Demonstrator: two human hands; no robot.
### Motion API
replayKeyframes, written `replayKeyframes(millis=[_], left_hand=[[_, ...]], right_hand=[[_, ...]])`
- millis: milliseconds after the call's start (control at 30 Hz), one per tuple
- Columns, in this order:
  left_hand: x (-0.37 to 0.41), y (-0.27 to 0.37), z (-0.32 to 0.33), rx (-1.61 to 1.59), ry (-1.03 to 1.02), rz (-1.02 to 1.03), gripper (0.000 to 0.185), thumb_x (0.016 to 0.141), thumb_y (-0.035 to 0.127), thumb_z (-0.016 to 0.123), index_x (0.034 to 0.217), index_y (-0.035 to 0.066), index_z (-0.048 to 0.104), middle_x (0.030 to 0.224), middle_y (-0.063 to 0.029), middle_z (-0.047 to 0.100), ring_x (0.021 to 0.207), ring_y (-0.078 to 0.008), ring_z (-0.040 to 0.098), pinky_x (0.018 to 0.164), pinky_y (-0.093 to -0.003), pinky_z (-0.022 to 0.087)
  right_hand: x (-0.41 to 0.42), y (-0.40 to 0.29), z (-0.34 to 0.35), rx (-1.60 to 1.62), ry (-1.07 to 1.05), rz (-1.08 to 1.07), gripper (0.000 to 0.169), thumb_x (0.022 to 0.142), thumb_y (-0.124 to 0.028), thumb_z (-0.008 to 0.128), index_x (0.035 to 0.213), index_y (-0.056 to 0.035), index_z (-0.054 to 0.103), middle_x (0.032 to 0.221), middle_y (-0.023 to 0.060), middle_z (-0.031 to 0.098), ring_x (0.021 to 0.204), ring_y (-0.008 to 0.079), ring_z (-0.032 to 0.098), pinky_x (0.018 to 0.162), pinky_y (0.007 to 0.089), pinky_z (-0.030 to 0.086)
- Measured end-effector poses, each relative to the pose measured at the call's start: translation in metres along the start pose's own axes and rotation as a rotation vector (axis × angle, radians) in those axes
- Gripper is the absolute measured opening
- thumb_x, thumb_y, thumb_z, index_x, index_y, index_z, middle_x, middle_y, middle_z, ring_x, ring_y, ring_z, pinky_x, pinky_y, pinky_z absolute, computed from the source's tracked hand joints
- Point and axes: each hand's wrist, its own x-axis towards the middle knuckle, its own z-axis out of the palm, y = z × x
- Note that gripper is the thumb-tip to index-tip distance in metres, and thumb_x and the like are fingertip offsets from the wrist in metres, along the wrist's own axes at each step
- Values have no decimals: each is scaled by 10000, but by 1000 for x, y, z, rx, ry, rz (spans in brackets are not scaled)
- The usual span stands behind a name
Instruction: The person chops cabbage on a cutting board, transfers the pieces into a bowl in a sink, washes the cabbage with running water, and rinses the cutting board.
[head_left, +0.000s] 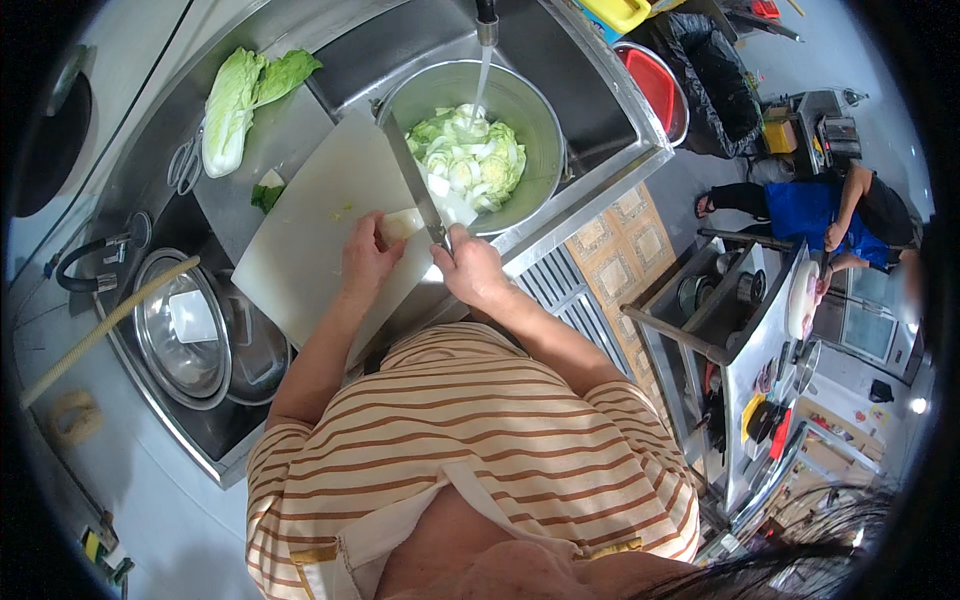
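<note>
My left hand (368, 253) grips a pale piece of cabbage base (403, 224) over a white cutting board (311, 244). My right hand (473, 271) is closed around the handle of a kitchen knife (412, 176), whose broad blade lies across the board's right edge beside the cabbage piece. Beyond the blade, a large metal pot (546, 161) stands in the sink with cut cabbage (487, 169) inside. Water runs into it from a faucet (487, 30). On the metal surface left of the board lies a half-length of napa cabbage (229, 124).
Scissors (185, 161) lie beside the napa cabbage. A small green-and-white scrap (268, 192) sits by the board. Metal bowls (154, 322) and a ribbed hose (112, 330) are at left. A lined trash bin (712, 82) stands at right; farther off, a person in a blue apron (806, 217) works at a counter.
</note>
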Motion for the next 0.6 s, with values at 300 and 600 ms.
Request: replayKeyframes(millis=[300, 600], left_hand=[[-4, 12, -1, 117, -7, 54, 523, 642, 112, 777, 1099, 3, 548, 913, -125, 582, 691, -222, 580, 631, -346, 488], [9, -1, -3, -19, 14, -10, 480, 646, 114, 769, 1078, 40, 573, 802, -96, 601, 669, -184, 579, 634, -304, 482]], right_hand=[[-3, 8, 16, -25, -59, -15, 289, 848, -244, 599, 880, 25, 499, 682, 256, 601, 689, 460, 590, 624, 501, 473], [34, 13, -5, -215, -222, -98, 310, 857, -297, 539, 998, -21, 545, 844, 200, 650, 854, 384, 621, 740, 459, 486]])
